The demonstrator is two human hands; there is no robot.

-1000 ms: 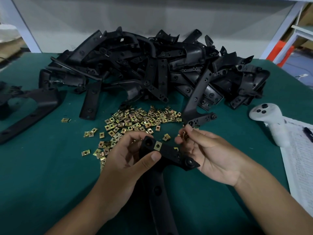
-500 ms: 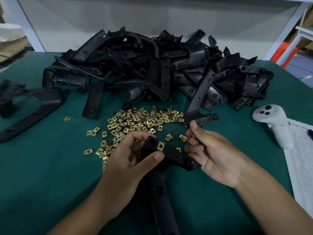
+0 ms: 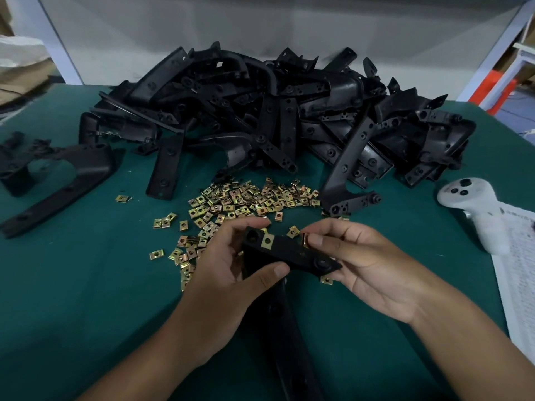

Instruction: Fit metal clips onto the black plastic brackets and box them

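Note:
My left hand (image 3: 228,282) grips a black plastic bracket (image 3: 292,253) by its wide top end, thumb on its near edge. One brass-coloured metal clip (image 3: 267,241) sits fitted on the bracket's upper edge near a round boss. My right hand (image 3: 359,256) pinches a second clip (image 3: 304,240) between thumb and forefinger and holds it against the bracket's far edge, right of the first. The bracket's long arm runs down toward me between my wrists. A loose spread of clips (image 3: 240,201) lies on the green mat just beyond my hands.
A big heap of black brackets (image 3: 275,120) fills the back of the green table (image 3: 86,285). Another bracket (image 3: 58,180) lies at the far left. A white handheld controller (image 3: 474,209) and a printed sheet (image 3: 518,270) lie at the right.
My right hand has brought its pinched clip down and left until it meets the bracket's far edge. My left hand has kept the bracket almost still.

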